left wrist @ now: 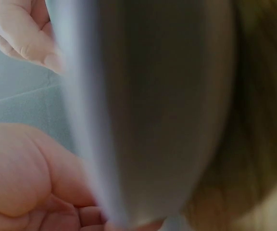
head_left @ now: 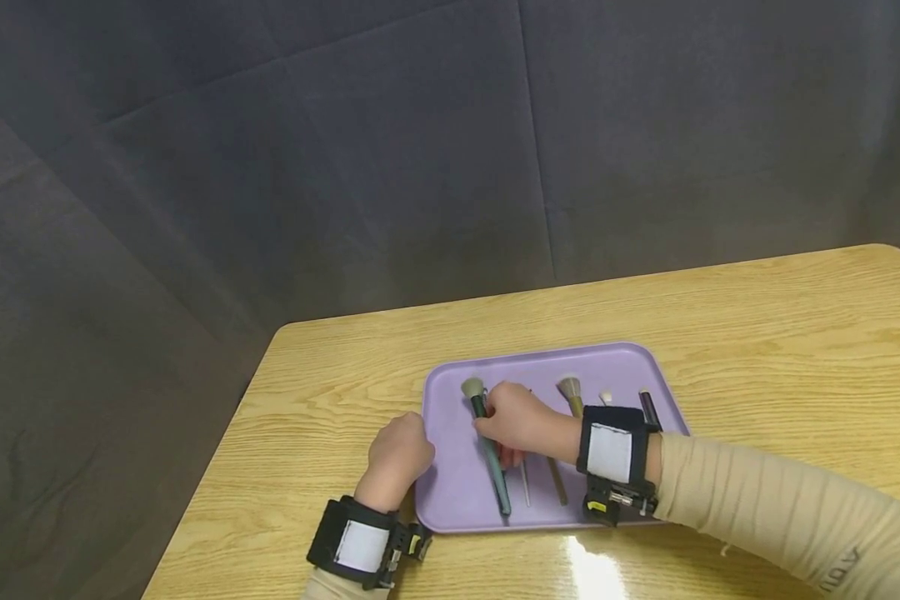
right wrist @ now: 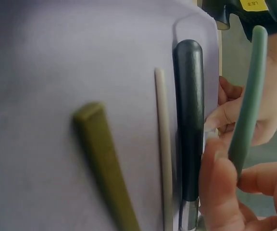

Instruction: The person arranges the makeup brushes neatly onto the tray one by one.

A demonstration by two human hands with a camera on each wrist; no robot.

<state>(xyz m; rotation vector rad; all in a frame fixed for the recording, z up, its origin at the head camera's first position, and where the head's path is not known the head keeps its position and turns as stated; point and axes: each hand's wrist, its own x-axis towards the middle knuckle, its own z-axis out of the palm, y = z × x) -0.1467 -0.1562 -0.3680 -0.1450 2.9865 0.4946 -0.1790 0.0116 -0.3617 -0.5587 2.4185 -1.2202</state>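
Observation:
My right hand (head_left: 521, 415) is over the left part of a lavender tray (head_left: 450, 492). Between thumb and fingers it pinches a makeup brush (head_left: 494, 475) with a green handle and a pale round bristle head. In the right wrist view the green handle (right wrist: 250, 101) slants up from the fingertips, above the tray. Close beside those fingers lies a dark-handled brush (right wrist: 190, 115), with a thin pale handle (right wrist: 163, 144) next to it. My left hand (head_left: 401, 454) grips the tray's left rim; in the left wrist view its fingers (left wrist: 66, 180) curl at the rim, which hides part of them.
An olive-handled brush (head_left: 571, 390), a small white-tipped brush (head_left: 606, 398) and a dark-handled piece (head_left: 648, 408) lie farther right on the tray, partly hidden by my right arm. The wooden table (head_left: 330, 375) carries the tray, and a grey curtain (head_left: 420, 167) hangs behind it.

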